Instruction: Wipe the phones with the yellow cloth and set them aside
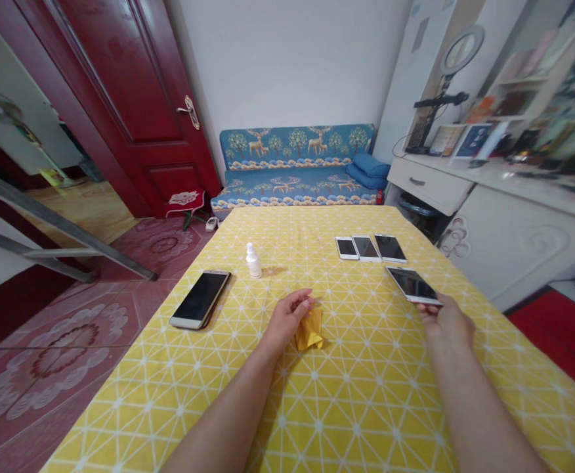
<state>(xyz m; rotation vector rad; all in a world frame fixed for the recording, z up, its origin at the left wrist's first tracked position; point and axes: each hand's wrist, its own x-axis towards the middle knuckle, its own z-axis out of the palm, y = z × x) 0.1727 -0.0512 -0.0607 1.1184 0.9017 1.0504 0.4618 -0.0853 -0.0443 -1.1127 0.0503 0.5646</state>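
L hand (287,320) is half-curled, palm down, fingertips right at the top of a crumpled yellow cloth (310,332) (can't tell if it's pinching the cloth or just touching it). R hand (446,322) is closed enough to grip a slim silver-framed smartphone (413,286) by its near edge, screen up and tilted, just short of a row of 3 slim smartphones (366,248) lying side by side, screens up, toward the far end of the yellow tabletop (366,407) w/ white triangle lines. The hands are well apart, w/ a wide gap between the cloth and the held phone. Further L, a gold-rimmed black-screened smartphone (199,299) lies near the L edge, which drops off to red patterned floor tiles (56,348). A small white dropper bottle (253,261) stands upright between that phone and the row, nearer the phone. Far edge sits just before a blue deer-print sofa (292,164).
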